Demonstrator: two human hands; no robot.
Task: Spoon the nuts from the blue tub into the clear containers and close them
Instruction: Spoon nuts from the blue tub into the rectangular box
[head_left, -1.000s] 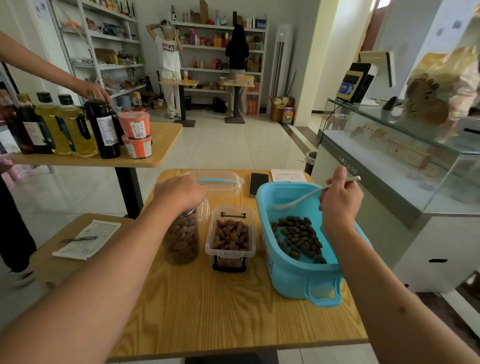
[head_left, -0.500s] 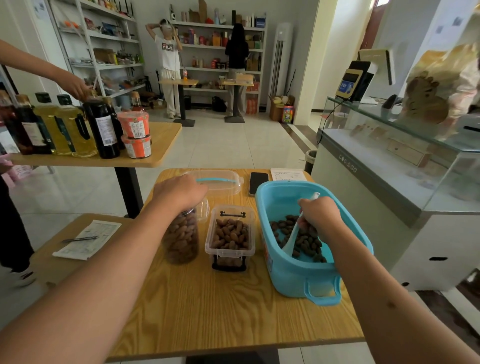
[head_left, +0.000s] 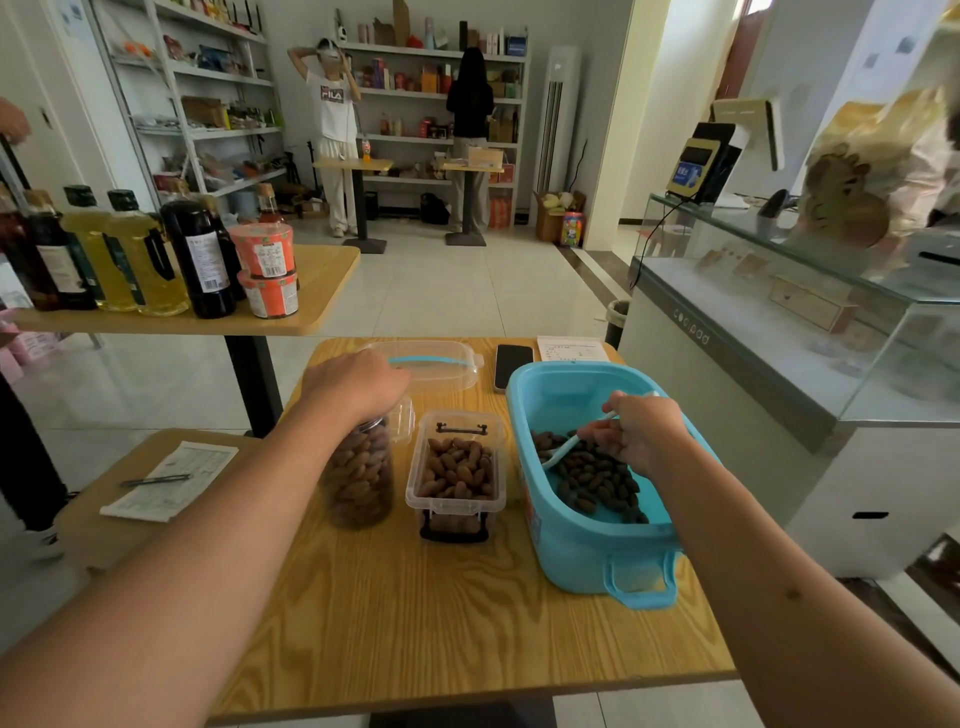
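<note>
A blue tub (head_left: 582, 551) stands at the right of the wooden table (head_left: 441, 613) with dark nuts (head_left: 597, 478) heaped in its bottom. My right hand (head_left: 641, 434) grips a white spoon (head_left: 563, 449), whose bowl is dipped into the nuts. Left of the tub sits an open rectangular clear container (head_left: 457, 473) filled with brown nuts. Further left is a tall clear jar (head_left: 358, 473) full of nuts. My left hand (head_left: 353, 384) lies over the jar's top, fingers curled around it.
A clear lid with a blue strip (head_left: 431, 361), a phone (head_left: 511, 364) and a paper (head_left: 571, 349) lie at the table's far edge. Bottles and cups stand on a second table (head_left: 311, 312) to the left. A glass counter (head_left: 779, 312) runs along the right. Two people stand by shelves.
My right hand came down from above the tub's rim and pushed the spoon into the nuts. My left hand stayed on the jar. A person's hand left the bottles.
</note>
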